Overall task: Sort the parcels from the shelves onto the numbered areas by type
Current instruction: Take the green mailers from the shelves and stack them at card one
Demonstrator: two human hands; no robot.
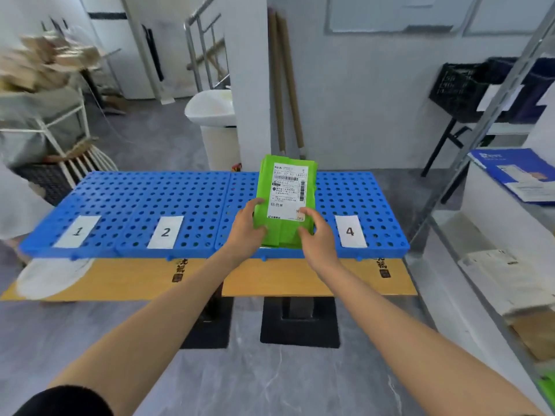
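Note:
A green plastic parcel (285,199) with a white shipping label lies on the blue perforated board (150,196), between the paper labels 2 (165,232) and 4 (350,231). It covers the spot where a third label would sit. My left hand (246,228) grips the parcel's near left edge, thumb on top. My right hand (316,232) grips its near right corner, thumb on the white label. The label 1 (77,231) lies at the board's left end.
The board rests on two wooden tables (300,277). A metal shelf (495,205) at the right holds a blue envelope (516,172), white and brown parcels (504,277) and a green one (546,388). A white bin (216,127) stands behind the board.

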